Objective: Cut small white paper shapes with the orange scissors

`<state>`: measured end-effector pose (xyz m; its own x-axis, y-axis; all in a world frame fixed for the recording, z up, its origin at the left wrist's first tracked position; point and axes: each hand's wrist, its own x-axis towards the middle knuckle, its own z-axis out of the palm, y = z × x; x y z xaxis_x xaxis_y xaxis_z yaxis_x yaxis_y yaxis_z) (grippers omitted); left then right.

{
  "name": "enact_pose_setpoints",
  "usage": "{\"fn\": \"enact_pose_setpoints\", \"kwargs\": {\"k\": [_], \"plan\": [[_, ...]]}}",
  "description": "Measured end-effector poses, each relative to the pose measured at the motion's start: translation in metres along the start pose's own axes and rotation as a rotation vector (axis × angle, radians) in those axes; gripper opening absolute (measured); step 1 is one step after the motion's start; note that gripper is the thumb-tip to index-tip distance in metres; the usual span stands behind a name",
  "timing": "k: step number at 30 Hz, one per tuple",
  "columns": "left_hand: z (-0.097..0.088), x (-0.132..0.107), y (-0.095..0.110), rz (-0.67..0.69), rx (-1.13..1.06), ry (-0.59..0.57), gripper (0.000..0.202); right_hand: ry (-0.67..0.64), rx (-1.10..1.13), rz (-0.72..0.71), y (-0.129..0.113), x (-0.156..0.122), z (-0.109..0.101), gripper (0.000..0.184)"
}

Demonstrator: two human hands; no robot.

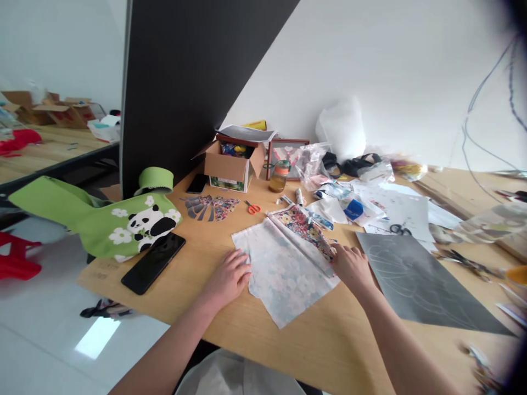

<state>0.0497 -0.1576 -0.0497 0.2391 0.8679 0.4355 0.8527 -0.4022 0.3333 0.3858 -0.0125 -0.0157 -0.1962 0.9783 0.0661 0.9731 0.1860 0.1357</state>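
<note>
A piece of floral fabric [284,274] lies in front of me with its pale underside up. Its far strip is folded over and shows the bright flower print [304,225]. My left hand [228,277] rests on the table at the fabric's left edge, fingers laid down and holding nothing. At the right end of the fold, the fingers of my right hand [352,266] are curled closed on the fabric edge. Beyond the fabric are orange-handled scissors [252,208] and a fan-shaped patterned cutout [212,208].
On the left lie a black phone [154,263] and a green panda bag [135,225]. An open carton [226,167] and a lidded jar [279,176] stand at the back. To the right are a dark grey sheet [424,282], black scissors [400,230], papers and plastic bags.
</note>
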Motion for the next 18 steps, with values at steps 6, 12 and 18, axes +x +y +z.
{"fn": "enact_pose_setpoints", "kwargs": {"k": [6,12,18], "plan": [[0.002,-0.001,-0.005,-0.021,0.027,0.052,0.021,-0.099,0.105,-0.005,0.001,-0.012,-0.012,0.044],[0.000,0.000,-0.012,-0.139,0.059,0.078,0.024,-0.231,0.286,-0.096,0.008,-0.049,-0.018,0.059],[-0.005,0.004,-0.017,-0.170,0.095,0.052,0.021,-0.374,0.375,-0.164,0.004,-0.099,-0.029,0.066]]}}
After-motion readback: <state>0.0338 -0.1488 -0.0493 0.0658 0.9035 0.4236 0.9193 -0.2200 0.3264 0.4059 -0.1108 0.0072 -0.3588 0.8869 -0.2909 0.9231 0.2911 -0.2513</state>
